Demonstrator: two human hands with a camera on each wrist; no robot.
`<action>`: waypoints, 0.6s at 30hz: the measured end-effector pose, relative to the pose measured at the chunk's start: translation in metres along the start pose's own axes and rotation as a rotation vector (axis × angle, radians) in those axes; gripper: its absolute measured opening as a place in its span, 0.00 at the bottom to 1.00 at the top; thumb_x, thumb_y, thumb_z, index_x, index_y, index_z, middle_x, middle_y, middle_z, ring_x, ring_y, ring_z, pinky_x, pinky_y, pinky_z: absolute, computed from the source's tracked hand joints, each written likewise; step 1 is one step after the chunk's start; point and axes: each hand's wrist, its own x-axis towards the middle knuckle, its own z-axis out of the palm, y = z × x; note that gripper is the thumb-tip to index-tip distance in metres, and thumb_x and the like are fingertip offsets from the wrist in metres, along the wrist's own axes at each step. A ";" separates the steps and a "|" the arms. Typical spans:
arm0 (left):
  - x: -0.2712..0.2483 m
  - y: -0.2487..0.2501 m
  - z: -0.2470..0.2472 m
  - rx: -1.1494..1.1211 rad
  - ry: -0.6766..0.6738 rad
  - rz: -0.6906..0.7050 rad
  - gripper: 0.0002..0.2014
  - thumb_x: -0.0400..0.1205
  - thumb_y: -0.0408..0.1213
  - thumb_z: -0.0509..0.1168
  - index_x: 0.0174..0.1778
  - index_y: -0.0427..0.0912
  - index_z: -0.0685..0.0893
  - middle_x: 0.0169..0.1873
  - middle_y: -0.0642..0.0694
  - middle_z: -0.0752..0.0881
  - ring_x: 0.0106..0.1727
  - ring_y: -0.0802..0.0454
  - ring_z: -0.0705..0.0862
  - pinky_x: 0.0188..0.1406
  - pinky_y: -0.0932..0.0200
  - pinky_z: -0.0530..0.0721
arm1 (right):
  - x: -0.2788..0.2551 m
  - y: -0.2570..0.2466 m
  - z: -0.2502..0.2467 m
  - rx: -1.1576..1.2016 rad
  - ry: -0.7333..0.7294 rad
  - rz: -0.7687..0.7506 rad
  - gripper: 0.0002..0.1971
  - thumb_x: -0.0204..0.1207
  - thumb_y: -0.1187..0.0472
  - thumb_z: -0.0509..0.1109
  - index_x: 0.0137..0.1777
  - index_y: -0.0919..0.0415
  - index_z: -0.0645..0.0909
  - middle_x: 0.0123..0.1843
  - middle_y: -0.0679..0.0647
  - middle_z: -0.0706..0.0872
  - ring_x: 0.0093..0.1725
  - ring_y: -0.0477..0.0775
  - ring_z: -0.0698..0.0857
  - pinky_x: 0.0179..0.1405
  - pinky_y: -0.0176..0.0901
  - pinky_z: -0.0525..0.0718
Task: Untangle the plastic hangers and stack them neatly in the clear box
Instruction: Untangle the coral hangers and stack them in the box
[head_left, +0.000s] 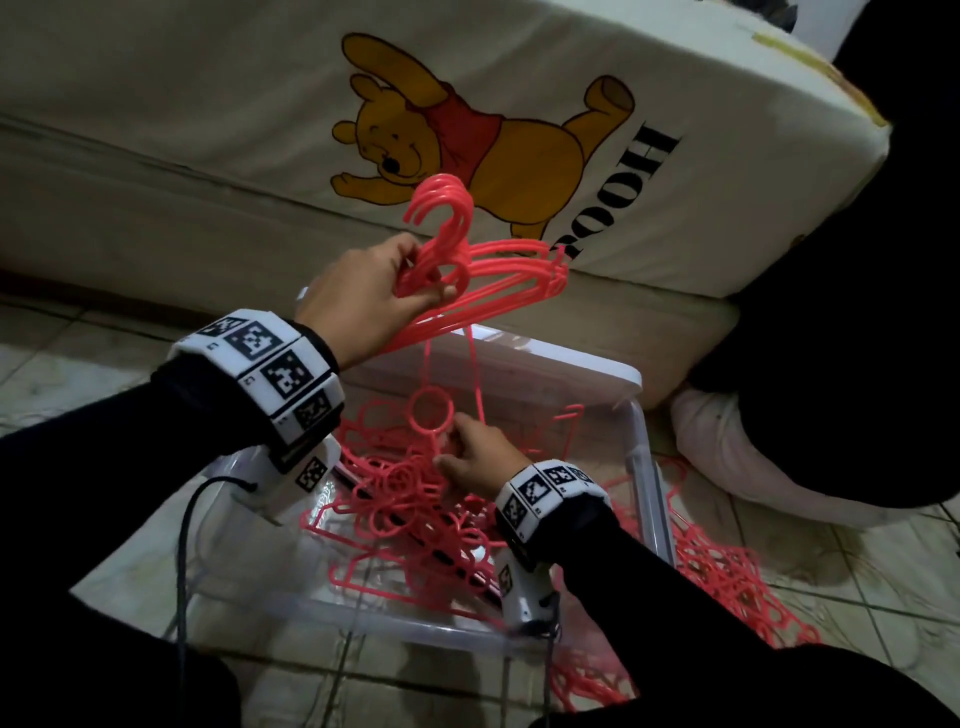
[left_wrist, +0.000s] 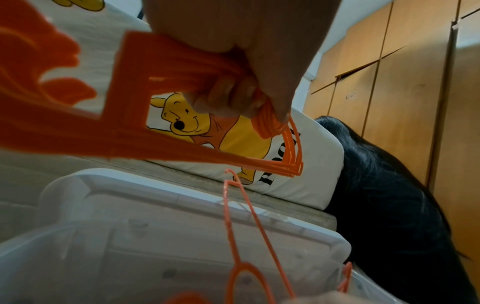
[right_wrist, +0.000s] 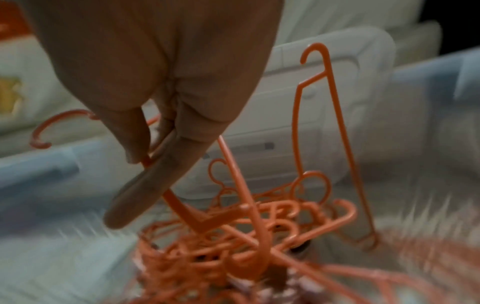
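The left hand (head_left: 358, 296) is raised above the clear box's (head_left: 647, 467) far edge, fingers curled tightly round a neat bundle of pink hangers (head_left: 498, 270). Down inside the box, the right hand (head_left: 478, 460) pinches one hanger (right_wrist: 182, 207) between thumb and fingers, atop the tangled pile of hangers (head_left: 415, 499).
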 end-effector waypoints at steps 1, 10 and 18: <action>0.000 0.001 -0.001 -0.013 0.011 -0.003 0.15 0.74 0.62 0.67 0.47 0.57 0.80 0.43 0.55 0.88 0.46 0.53 0.86 0.51 0.45 0.84 | -0.001 -0.005 0.000 0.088 -0.005 0.026 0.10 0.76 0.63 0.70 0.51 0.58 0.71 0.51 0.62 0.85 0.54 0.65 0.85 0.56 0.49 0.81; 0.006 -0.003 -0.011 -0.112 0.105 -0.045 0.30 0.67 0.76 0.57 0.48 0.54 0.79 0.43 0.52 0.87 0.46 0.51 0.86 0.52 0.46 0.83 | -0.015 -0.051 0.002 1.151 -0.078 0.142 0.11 0.81 0.76 0.59 0.46 0.62 0.62 0.37 0.64 0.76 0.22 0.54 0.85 0.23 0.48 0.88; 0.001 0.001 -0.009 -0.083 0.050 -0.031 0.41 0.65 0.81 0.46 0.53 0.50 0.79 0.47 0.49 0.88 0.49 0.49 0.86 0.52 0.47 0.83 | -0.019 -0.081 -0.030 1.518 0.097 -0.035 0.07 0.81 0.74 0.59 0.43 0.65 0.69 0.38 0.63 0.82 0.27 0.50 0.86 0.28 0.37 0.86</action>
